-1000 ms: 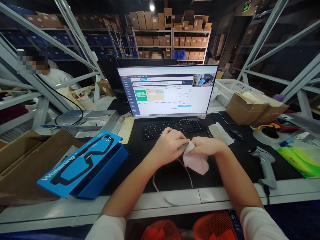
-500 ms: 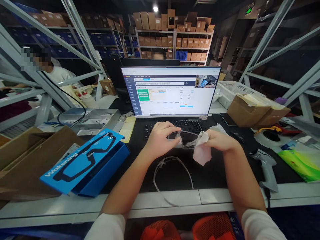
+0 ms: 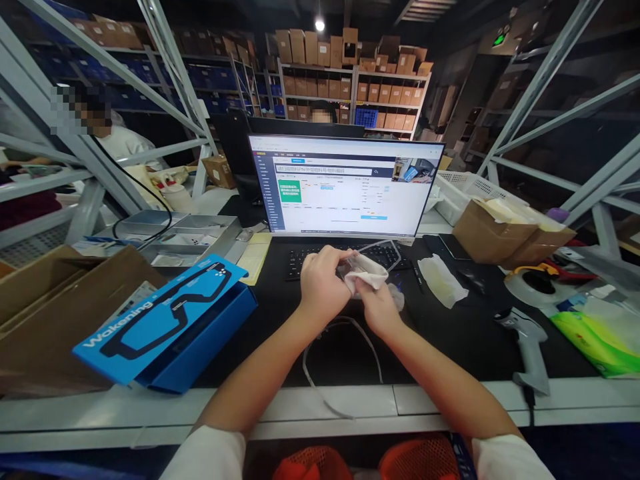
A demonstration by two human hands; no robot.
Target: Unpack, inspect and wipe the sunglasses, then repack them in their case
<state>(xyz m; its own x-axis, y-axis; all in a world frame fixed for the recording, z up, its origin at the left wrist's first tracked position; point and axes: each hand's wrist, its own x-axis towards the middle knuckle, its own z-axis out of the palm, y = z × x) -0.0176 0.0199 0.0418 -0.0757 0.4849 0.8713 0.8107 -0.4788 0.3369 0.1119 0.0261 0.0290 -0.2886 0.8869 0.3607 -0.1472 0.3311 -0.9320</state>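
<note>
My left hand [image 3: 324, 281] is closed on a pair of clear glasses [image 3: 393, 248], held over the front of the keyboard. Their thin transparent outline reaches out to the right past the fingers, and the rest is hidden by hands and cloth. In my right hand [image 3: 381, 309] a white wiping cloth [image 3: 369, 269] is pinched and pressed against the glasses close to the left fingers. Below the hands, a thin pale curved strip [image 3: 307, 365] lies on the black mat, its end hanging over the table edge.
On the left, an open blue box [image 3: 200, 337] leans by a brown carton [image 3: 65, 320]. A monitor [image 3: 340, 190] stands behind the keyboard [image 3: 296, 265]. To the right lie a crumpled white sheet [image 3: 443, 280], a barcode scanner [image 3: 530, 353], a tape roll [image 3: 530, 283] and a green packet [image 3: 595, 343].
My right hand has moved left with the cloth, onto the glasses beside my left hand. The white sheet, earlier partly behind the right hand, now shows fully on the mat.
</note>
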